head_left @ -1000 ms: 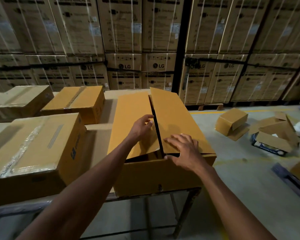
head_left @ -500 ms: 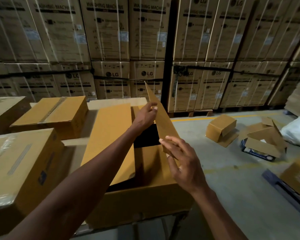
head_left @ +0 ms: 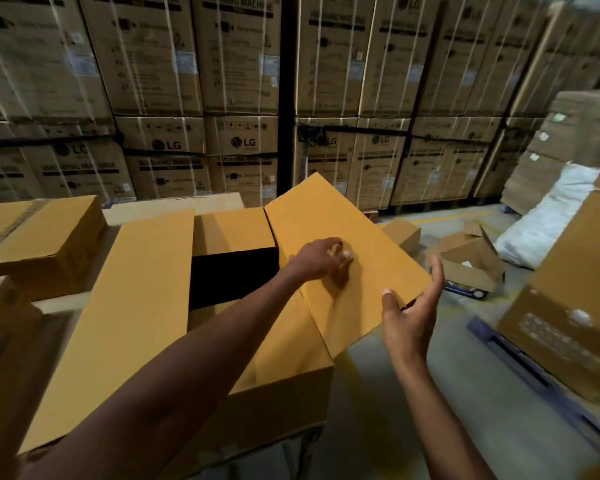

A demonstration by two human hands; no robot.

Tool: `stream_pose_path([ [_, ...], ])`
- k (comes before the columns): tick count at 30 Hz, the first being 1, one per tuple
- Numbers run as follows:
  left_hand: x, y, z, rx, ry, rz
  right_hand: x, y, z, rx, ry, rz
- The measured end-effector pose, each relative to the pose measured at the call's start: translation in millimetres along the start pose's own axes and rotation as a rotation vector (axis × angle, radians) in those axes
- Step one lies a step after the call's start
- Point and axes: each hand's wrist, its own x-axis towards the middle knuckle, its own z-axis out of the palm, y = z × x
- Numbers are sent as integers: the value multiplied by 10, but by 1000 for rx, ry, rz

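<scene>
A large yellow-brown cardboard box [head_left: 278, 393] stands in front of me with its top open and a dark interior [head_left: 232, 275]. Its left flap [head_left: 136, 306] lies spread toward the left. The right flap [head_left: 319, 216] is folded outward over the box's right side. My left hand [head_left: 319, 259] reaches across the opening and presses on top of this right flap with bent fingers. My right hand [head_left: 409, 313], palm up, holds the flap's outer edge, with the thumb on top and the fingers beneath.
Sealed cartons [head_left: 49, 237] sit on the table to my left. A wall of strapped LG washing machine cartons [head_left: 239, 143] fills the back. Loose opened cartons [head_left: 471, 258] and a white sack [head_left: 548, 223] lie on the floor. A big carton [head_left: 575, 306] rests on a blue pallet [head_left: 520, 358] at right.
The right flap, lying closed a second ago, was lifted upright and is now swung outward to the right. Both hands followed it; the box interior is exposed.
</scene>
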Motion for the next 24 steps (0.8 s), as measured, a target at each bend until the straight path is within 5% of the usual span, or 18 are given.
stream_pose_path([
  [7, 4, -171, 417, 422, -88, -73, 0, 793, -63, 3, -42, 653],
  [13, -177, -260, 361, 538, -115, -33, -170, 834, -69, -190, -250, 881],
  [15, -253, -298, 271, 502, -85, -31, -180, 757, -63, -280, -157, 833],
  [19, -532, -421, -110, 510, 103, 0, -90, 519, 132, -275, -90, 331],
  [24, -1040, -692, -731, 643, 155, -46, 33, -180, 815, 38, -400, 180],
])
